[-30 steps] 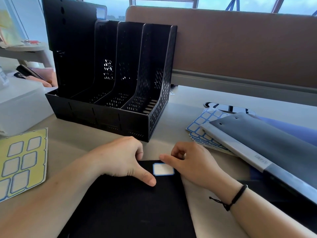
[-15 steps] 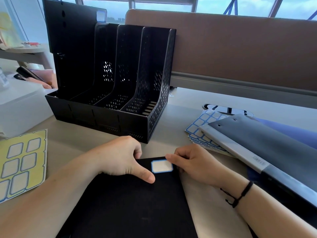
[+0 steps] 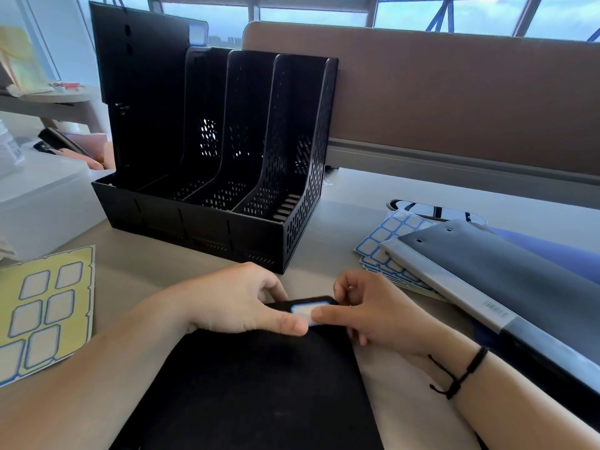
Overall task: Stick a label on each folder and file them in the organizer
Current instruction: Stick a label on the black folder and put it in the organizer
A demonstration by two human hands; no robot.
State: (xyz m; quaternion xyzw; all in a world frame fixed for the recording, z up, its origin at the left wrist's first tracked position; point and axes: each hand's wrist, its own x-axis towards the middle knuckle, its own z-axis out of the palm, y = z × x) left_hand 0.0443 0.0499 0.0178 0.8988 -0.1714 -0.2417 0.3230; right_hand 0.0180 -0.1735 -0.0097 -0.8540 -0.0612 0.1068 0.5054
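A black folder lay flat on the desk, close to the person. A small white label with a blue edge sat at the folder's top right corner. The left hand pressed its thumb on the label, with its other fingers curled at the folder's top edge. The right hand pressed one straight finger on the label too. The black organizer stood behind the hands, with one tall folder in its left slot. More folders lay on blue label sheets to the right. A yellow label sheet lay on the left.
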